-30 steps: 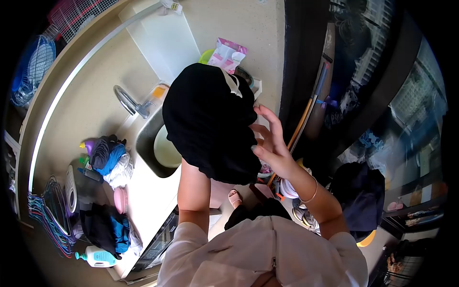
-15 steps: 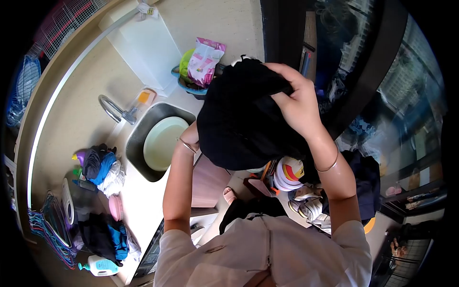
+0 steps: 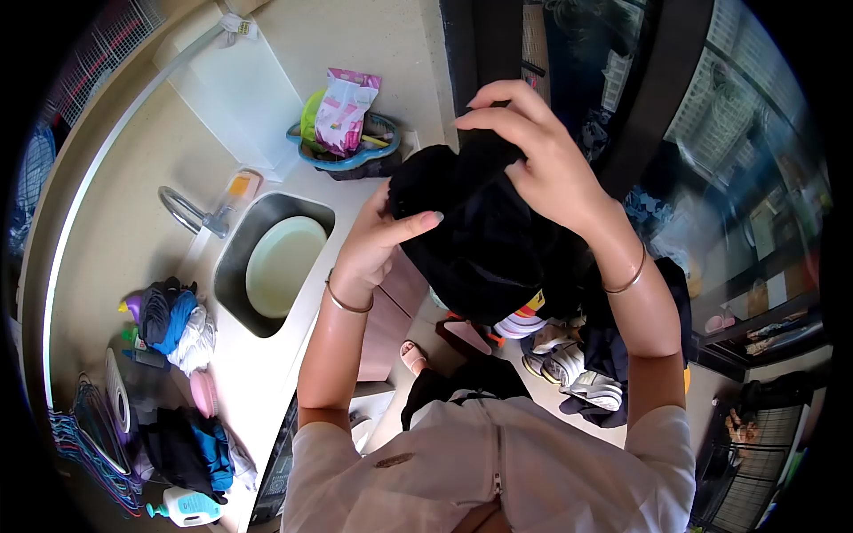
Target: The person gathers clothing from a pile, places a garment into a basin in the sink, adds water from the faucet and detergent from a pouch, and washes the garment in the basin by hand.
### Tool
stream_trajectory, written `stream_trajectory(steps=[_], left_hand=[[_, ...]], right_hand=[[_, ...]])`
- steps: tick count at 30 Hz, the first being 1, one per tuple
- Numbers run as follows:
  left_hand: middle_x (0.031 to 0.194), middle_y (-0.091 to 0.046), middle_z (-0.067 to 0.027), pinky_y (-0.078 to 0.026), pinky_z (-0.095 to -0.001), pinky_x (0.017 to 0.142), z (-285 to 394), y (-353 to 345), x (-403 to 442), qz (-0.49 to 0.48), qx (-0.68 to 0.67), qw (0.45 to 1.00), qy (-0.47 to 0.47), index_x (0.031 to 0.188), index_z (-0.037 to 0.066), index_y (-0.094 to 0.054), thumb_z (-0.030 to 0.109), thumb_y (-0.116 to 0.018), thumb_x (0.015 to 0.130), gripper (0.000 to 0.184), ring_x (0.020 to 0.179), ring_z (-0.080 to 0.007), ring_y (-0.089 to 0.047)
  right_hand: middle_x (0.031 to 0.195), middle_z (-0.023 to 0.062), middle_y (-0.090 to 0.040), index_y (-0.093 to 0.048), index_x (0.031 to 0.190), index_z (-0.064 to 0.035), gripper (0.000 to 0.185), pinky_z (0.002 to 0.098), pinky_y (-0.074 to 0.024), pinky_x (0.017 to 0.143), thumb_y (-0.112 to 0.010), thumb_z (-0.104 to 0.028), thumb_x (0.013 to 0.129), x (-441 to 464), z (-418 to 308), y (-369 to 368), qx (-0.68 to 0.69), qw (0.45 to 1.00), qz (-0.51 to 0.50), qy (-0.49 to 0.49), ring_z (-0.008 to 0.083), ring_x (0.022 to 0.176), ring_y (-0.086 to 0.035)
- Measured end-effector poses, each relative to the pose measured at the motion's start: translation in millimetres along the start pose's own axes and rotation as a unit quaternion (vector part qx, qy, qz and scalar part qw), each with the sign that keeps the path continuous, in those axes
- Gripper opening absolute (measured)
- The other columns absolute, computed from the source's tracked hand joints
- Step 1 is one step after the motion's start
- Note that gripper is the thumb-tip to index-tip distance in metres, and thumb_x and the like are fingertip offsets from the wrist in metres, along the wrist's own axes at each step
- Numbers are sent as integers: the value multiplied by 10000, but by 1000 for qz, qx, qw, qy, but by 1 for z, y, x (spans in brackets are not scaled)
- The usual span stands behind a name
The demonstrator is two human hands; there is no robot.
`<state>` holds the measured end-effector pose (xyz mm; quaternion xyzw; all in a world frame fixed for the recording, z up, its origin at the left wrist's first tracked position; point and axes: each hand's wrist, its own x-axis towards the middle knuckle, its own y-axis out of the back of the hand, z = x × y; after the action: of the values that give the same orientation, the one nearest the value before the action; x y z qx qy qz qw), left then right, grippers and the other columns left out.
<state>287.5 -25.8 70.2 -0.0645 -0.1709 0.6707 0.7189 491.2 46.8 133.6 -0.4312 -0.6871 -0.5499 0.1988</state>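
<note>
A bunched black cloth [image 3: 480, 240] hangs between my two hands, in front of my chest and to the right of the sink. My left hand [image 3: 378, 238] grips its left side, the thumb lying across the fabric and the other fingers partly hidden behind it. At the cloth's upper right edge, my right hand [image 3: 542, 164] holds the fabric with curled fingers. The sink [image 3: 229, 282] holds a pale round basin [image 3: 286, 266].
Left of my arms, the counter [image 3: 258, 382] bears a faucet [image 3: 191, 211], piled clothes [image 3: 173, 320], a pink brush [image 3: 203, 393], hangers [image 3: 84, 444] and a white bottle [image 3: 191, 506]. A blue basket [image 3: 355, 163] stands behind. Shoes [image 3: 569, 369] lie on the floor.
The view has swung right. My left hand has come out from behind the cloth to grip its left side. My right hand has closed on the upper edge, and the cloth hangs narrower.
</note>
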Motion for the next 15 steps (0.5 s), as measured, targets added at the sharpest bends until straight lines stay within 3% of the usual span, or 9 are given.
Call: stream_trajectory(steps=[1,4,6,7,9,10,12,13,15], left_hand=[[1041,-588,-75,-410,-272,900,-7,6,-7,-5,0,1000,1,1204,-17,-487,10,-749,690,577,993,-133,-541],[1022,-588,-62,-428,-283,876,-23,22,-35,105,52,993,-32,1080,-2,-524,-10,-737,696,439,951,-130,-550],[979,-588,-46,-446,-275,831,-27,24,-55,169,162,971,-51,950,19,-508,-10,-735,705,336,899,-125,-554],[881,-584,-46,-451,-256,785,-29,22,-63,170,302,933,-100,903,24,-479,-2,-728,717,312,837,-137,-560],[896,-559,-99,-444,-258,764,-29,11,-73,167,531,802,-218,878,23,-453,-10,-721,704,321,861,-186,-556],[896,-559,-99,-444,-258,764,-32,10,-78,172,530,805,-206,878,23,-453,-10,-721,704,321,861,-186,-556],[1028,-520,-125,-431,-272,808,-39,13,-86,156,414,896,34,902,19,-420,-56,-664,734,305,924,-151,-527],[1028,-520,-125,-431,-272,808,-44,15,-90,161,411,896,46,902,19,-420,-56,-664,734,305,924,-151,-527],[1146,-454,-189,-438,-317,792,-57,22,-101,162,482,850,-138,870,33,-419,-81,-667,679,332,1025,-295,-500]], right_hand=[[1050,95,-487,-594,992,-45,477,342,-452,743,-458,185,597,-8,3,10,-63,997,48,-6,296,937,-541],[1011,113,-497,-585,934,-39,409,281,-450,723,-485,181,604,-26,20,45,-155,962,221,-45,287,905,-553],[1008,104,-495,-546,929,-30,391,284,-456,746,-496,192,610,-40,22,51,-124,962,227,-85,260,897,-551],[1004,103,-493,-524,902,-24,365,288,-460,754,-501,196,612,-45,20,48,-105,966,223,-77,248,902,-547],[1003,103,-491,-495,863,-28,337,280,-450,784,-503,199,614,-51,14,34,-45,969,223,-95,240,910,-540],[1002,103,-489,-466,823,-32,316,272,-440,815,-506,202,615,-55,11,28,13,967,230,-110,233,918,-533],[1007,103,-494,-445,801,-39,309,261,-421,839,-503,202,616,-64,8,20,89,970,184,-128,232,934,-529],[1012,104,-498,-424,779,-46,306,250,-401,862,-501,202,618,-68,7,16,159,966,147,-141,230,950,-525],[1049,127,-554,-458,653,-28,267,294,-352,927,-411,204,530,-84,15,24,190,969,-27,-159,243,1000,-526]])
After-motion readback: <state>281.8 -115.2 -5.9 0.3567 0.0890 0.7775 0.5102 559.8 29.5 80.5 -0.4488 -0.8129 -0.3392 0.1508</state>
